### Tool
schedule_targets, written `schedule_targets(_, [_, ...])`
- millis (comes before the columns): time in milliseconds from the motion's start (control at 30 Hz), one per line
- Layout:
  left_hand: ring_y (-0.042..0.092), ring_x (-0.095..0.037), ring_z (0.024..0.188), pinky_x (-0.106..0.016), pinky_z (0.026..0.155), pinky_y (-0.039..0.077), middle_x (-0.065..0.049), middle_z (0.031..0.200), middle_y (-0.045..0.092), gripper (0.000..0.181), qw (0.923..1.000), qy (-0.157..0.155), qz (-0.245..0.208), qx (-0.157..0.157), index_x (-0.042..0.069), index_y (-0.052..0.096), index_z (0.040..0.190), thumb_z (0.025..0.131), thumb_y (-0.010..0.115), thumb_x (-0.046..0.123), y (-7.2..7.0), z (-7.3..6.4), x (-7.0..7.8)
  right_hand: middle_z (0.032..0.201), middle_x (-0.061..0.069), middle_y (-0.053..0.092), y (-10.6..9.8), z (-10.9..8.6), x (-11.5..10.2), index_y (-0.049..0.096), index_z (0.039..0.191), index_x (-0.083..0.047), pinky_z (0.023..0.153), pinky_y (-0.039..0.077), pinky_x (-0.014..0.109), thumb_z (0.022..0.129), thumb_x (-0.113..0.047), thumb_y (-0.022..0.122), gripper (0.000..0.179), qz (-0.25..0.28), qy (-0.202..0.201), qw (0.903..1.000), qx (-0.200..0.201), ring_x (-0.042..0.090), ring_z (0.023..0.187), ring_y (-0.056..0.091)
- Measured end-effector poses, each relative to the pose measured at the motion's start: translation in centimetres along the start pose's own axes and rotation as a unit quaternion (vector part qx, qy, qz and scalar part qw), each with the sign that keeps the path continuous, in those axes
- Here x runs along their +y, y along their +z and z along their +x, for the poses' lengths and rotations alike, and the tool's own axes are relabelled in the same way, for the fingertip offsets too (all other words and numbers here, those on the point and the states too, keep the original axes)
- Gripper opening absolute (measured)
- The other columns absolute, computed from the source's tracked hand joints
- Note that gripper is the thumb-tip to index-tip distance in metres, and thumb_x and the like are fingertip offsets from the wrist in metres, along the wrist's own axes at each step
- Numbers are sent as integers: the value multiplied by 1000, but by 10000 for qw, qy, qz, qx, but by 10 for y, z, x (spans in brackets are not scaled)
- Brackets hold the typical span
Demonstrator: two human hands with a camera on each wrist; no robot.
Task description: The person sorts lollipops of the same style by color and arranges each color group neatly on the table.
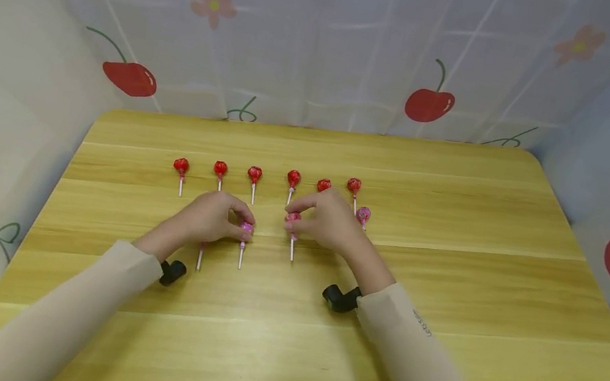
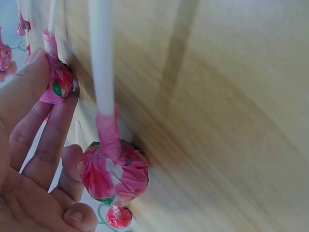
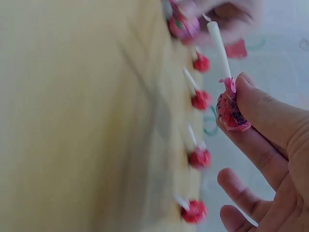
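Note:
Between thumb and fingers, my left hand [image 1: 208,218] pinches the wrapped head of a pink lollipop [image 1: 246,229], its white stick pointing toward me. That lollipop [image 2: 62,82] is close to the tabletop in the left wrist view. Another pink-wrapped lollipop [image 2: 116,169] lies beside the left hand; in the head view the hand covers its head and only the stick [image 1: 200,257] shows. My right hand [image 1: 330,219] pinches a second pink lollipop [image 1: 294,218] by its head, stick toward me. The right wrist view shows this lollipop [image 3: 231,108] between thumb and forefinger, the other fingers loosely bent.
Beyond the hands runs a row of several red lollipops [image 1: 255,173], sticks toward me. One more pink lollipop [image 1: 363,214] lies right of the right hand, near the row's last red one [image 1: 353,185]. Cherry-patterned curtains [image 1: 318,43] border the wooden table [image 1: 263,360].

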State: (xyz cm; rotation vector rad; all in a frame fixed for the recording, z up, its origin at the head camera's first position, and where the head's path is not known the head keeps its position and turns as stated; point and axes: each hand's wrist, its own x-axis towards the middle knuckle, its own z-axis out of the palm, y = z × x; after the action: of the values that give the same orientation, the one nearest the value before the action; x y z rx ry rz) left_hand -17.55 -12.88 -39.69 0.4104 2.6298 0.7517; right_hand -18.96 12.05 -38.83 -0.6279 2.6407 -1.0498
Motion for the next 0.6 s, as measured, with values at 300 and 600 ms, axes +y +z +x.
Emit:
schedule_targets(300, [61, -16, 92, -38, 87, 45, 6, 96, 73, 19, 9999, 82, 132, 21, 23, 77, 99, 82, 82, 32, -1, -1, 1, 98, -10, 76, 26, 1, -9, 80, 99, -20, 95, 45, 36, 81, -30, 83, 21, -592, -251, 9978, -136, 17, 99, 64])
schedule_targets(600, [64, -17, 97, -41, 91, 47, 6, 98, 74, 24, 9997, 121, 202, 109, 23, 77, 103, 83, 81, 33, 1, -3, 1, 97, -12, 76, 34, -1, -12, 80, 99, -23, 97, 42, 40, 80, -35, 83, 23, -1131, -197, 9934, -72, 20, 102, 56])
